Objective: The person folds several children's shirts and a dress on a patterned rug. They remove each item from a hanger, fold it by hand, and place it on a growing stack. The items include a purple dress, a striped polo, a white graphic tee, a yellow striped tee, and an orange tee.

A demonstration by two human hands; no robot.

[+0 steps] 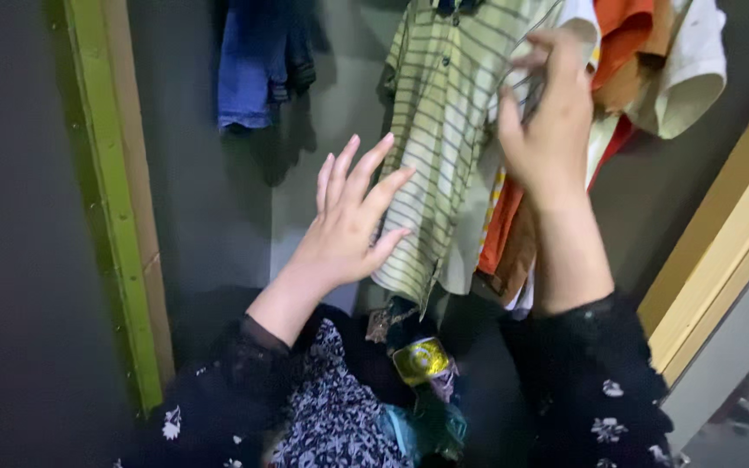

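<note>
The right hand (548, 121) is raised with its fingers curled around what looks like a thin wire hanger (the wire is partly hidden and blurred behind the knuckles), at the upper right edge of the striped shirt (444, 130). The left hand (353, 217) is spread wide, fingers fanned and holding nothing; its fingertips lie at the left side of the striped shirt's lower half, touching or just short of the cloth, I cannot tell which.

The striped shirt, pale yellow with dark thin lines and a button front, hangs upright in the middle of the closet. Just right of it hangs an orange garment (626, 35), and beyond that a cream one (687, 78). Well left of the striped shirt hangs a blue garment (253, 61) against the dark grey wall. Below the shirt lies a heap of dark patterned clothes (340, 416) with a shiny gold piece (422, 360) on top. Far left stands a green door frame (110, 199).
</note>
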